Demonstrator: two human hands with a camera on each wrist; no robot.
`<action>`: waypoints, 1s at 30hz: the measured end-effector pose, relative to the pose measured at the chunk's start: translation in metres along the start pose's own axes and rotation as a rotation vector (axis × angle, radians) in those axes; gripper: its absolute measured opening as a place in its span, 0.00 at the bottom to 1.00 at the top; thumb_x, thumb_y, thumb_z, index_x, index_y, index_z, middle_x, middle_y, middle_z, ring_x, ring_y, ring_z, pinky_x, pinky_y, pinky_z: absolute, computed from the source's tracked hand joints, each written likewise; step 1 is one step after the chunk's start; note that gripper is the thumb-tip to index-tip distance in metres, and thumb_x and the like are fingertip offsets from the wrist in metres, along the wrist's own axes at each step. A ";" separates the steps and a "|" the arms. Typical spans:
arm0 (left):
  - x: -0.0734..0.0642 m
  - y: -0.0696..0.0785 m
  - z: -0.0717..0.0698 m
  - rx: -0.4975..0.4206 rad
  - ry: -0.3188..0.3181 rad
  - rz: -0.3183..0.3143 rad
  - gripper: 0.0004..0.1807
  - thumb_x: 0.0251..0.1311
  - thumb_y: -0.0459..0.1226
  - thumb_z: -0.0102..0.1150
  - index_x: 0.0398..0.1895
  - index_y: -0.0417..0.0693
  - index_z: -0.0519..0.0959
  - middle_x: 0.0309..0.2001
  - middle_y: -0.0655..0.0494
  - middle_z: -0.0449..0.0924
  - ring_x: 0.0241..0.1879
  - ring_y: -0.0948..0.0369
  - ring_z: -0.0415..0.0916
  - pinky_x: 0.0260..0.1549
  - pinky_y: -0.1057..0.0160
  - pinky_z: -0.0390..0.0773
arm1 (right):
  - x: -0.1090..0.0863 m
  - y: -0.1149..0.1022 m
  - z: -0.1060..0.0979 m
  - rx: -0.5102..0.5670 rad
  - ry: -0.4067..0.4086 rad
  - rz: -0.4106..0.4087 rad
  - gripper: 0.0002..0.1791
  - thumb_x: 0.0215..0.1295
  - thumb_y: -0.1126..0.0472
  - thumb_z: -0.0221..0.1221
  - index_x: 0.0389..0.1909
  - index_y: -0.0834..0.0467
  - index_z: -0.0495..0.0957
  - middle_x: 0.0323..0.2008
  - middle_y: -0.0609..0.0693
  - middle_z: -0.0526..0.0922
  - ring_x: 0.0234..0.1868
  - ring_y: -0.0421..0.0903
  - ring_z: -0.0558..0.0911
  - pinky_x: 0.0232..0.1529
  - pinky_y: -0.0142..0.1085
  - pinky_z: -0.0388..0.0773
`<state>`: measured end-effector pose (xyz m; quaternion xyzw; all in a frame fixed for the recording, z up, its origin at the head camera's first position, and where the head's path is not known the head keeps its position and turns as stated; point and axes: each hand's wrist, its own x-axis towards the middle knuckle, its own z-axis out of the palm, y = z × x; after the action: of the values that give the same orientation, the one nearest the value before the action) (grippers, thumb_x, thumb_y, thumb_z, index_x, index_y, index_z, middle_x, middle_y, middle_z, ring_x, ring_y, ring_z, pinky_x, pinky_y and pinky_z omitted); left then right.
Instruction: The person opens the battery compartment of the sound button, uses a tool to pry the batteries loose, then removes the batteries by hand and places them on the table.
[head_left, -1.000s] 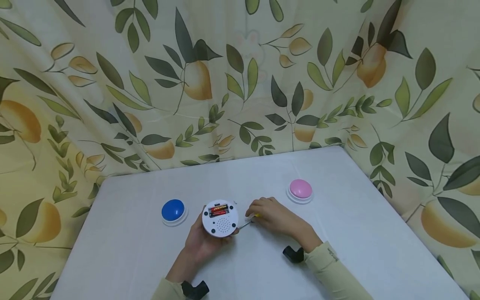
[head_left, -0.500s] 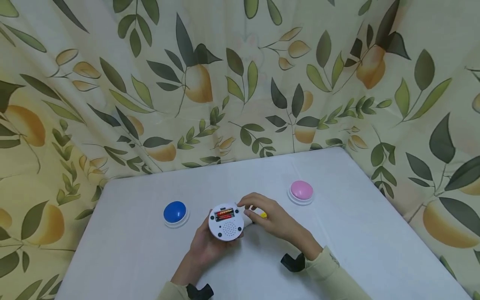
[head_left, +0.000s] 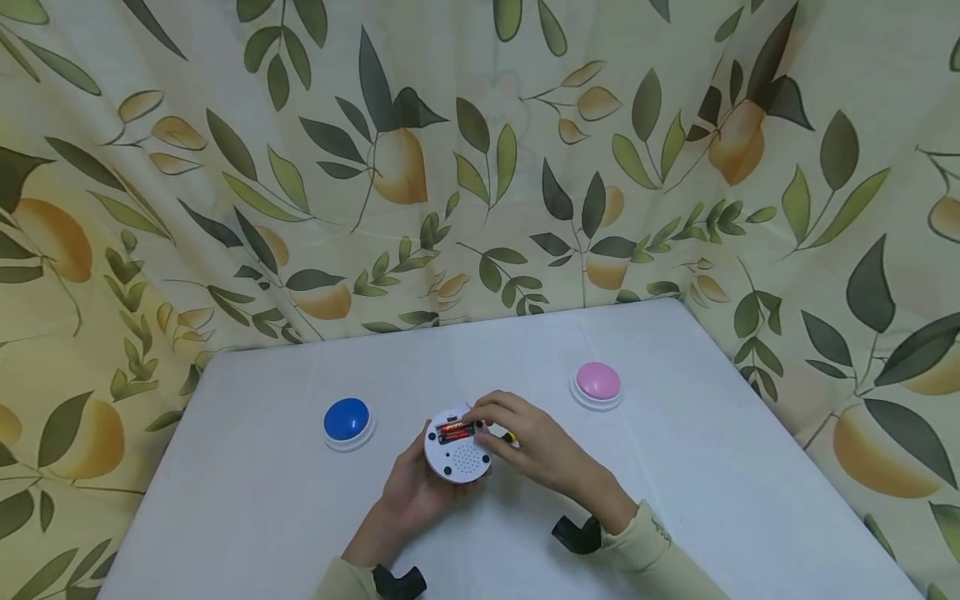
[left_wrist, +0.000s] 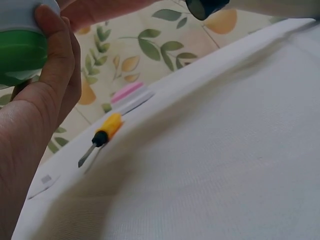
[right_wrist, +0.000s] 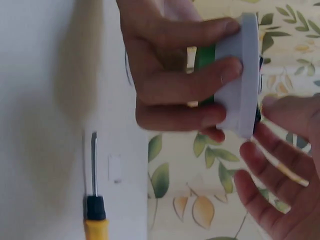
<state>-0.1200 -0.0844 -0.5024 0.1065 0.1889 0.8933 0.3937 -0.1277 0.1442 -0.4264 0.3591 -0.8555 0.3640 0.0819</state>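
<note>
While the left hand [head_left: 420, 492] grips a white round device [head_left: 467, 461] turned underside up, the right hand [head_left: 542, 442] reaches its fingertips to the battery bay, where two red-and-black batteries [head_left: 452, 432] lie side by side. In this head view the device is above the near middle of a white-covered table [head_left: 292, 517]. A blue button [head_left: 347, 419] sits to the left and a pink button [head_left: 598, 381] farther off to the right, both on white bases, before a curtain [head_left: 517, 242] printed with leaves and fruit. Light green sleeves [head_left: 660, 554] cover both forearms.

Seen from the left wrist, the left hand's fingers curl around the device, its green dome [left_wrist: 21, 56] facing down. A screwdriver [left_wrist: 102, 136] with a yellow handle lies on the tabletop, the pink button beyond it, and a small pale piece [left_wrist: 46, 179] near the table's edge.

From the right wrist, left-hand fingers press the device's white side; the right hand's thumb and half-bent fingers meet its underside, the gap between them narrow. Whether they pinch anything cannot be told.
</note>
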 end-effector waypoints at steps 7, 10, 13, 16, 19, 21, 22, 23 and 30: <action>-0.003 -0.003 -0.003 -0.027 -0.030 -0.005 0.27 0.81 0.58 0.39 0.77 0.63 0.60 0.71 0.52 0.74 0.67 0.51 0.75 0.66 0.55 0.76 | 0.001 -0.003 0.009 0.052 0.030 0.067 0.16 0.69 0.65 0.67 0.55 0.48 0.83 0.53 0.40 0.82 0.54 0.38 0.81 0.52 0.42 0.86; -0.004 -0.005 -0.004 -0.017 -0.030 -0.010 0.27 0.80 0.58 0.40 0.76 0.63 0.62 0.71 0.53 0.74 0.68 0.52 0.74 0.67 0.55 0.76 | 0.000 -0.002 0.011 0.070 0.017 0.074 0.15 0.70 0.66 0.66 0.54 0.48 0.83 0.52 0.40 0.82 0.53 0.39 0.81 0.52 0.43 0.86; -0.003 -0.005 -0.005 0.012 -0.023 -0.018 0.30 0.80 0.59 0.41 0.78 0.63 0.59 0.72 0.54 0.73 0.69 0.54 0.73 0.68 0.55 0.74 | 0.001 -0.001 0.010 0.043 0.011 0.062 0.15 0.69 0.66 0.67 0.52 0.48 0.84 0.51 0.40 0.83 0.51 0.38 0.82 0.52 0.41 0.85; -0.002 -0.004 -0.004 0.031 0.002 -0.020 0.32 0.78 0.59 0.43 0.79 0.64 0.56 0.71 0.54 0.73 0.69 0.54 0.73 0.68 0.55 0.74 | 0.003 0.002 0.008 -0.025 0.014 0.013 0.15 0.67 0.66 0.68 0.51 0.48 0.85 0.50 0.40 0.83 0.51 0.38 0.82 0.53 0.38 0.85; -0.001 -0.003 -0.002 0.043 0.023 -0.018 0.32 0.78 0.60 0.43 0.79 0.64 0.54 0.70 0.54 0.74 0.68 0.54 0.74 0.67 0.55 0.75 | 0.005 0.004 0.006 -0.104 0.020 -0.042 0.14 0.67 0.65 0.69 0.50 0.48 0.85 0.49 0.40 0.83 0.51 0.38 0.82 0.54 0.36 0.84; 0.000 -0.003 -0.001 0.046 0.024 -0.021 0.32 0.79 0.60 0.42 0.79 0.64 0.53 0.69 0.53 0.73 0.67 0.54 0.74 0.67 0.56 0.76 | 0.007 0.005 0.004 -0.146 0.027 -0.067 0.13 0.66 0.65 0.70 0.49 0.48 0.86 0.48 0.41 0.83 0.51 0.39 0.82 0.53 0.36 0.84; 0.001 -0.003 0.000 0.049 0.024 -0.020 0.32 0.79 0.60 0.41 0.79 0.63 0.52 0.69 0.53 0.73 0.67 0.54 0.74 0.67 0.56 0.76 | 0.007 0.005 0.004 -0.163 0.030 -0.074 0.13 0.66 0.65 0.70 0.49 0.48 0.86 0.47 0.41 0.83 0.51 0.39 0.83 0.52 0.36 0.84; 0.001 -0.003 0.001 0.052 0.024 -0.020 0.32 0.79 0.60 0.40 0.80 0.63 0.52 0.69 0.53 0.73 0.67 0.54 0.74 0.66 0.56 0.76 | 0.008 0.005 0.004 -0.181 0.032 -0.078 0.12 0.66 0.64 0.70 0.48 0.48 0.86 0.47 0.41 0.84 0.51 0.39 0.83 0.52 0.36 0.84; -0.003 -0.003 -0.001 0.063 0.049 -0.027 0.31 0.79 0.60 0.40 0.79 0.65 0.54 0.69 0.54 0.74 0.67 0.55 0.74 0.66 0.57 0.76 | 0.008 0.004 0.011 -0.253 0.046 -0.115 0.12 0.64 0.65 0.71 0.46 0.50 0.85 0.48 0.43 0.86 0.51 0.41 0.85 0.52 0.37 0.85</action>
<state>-0.1164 -0.0849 -0.5044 0.0942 0.2278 0.8839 0.3974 -0.1352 0.1343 -0.4332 0.3859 -0.8705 0.2561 0.1667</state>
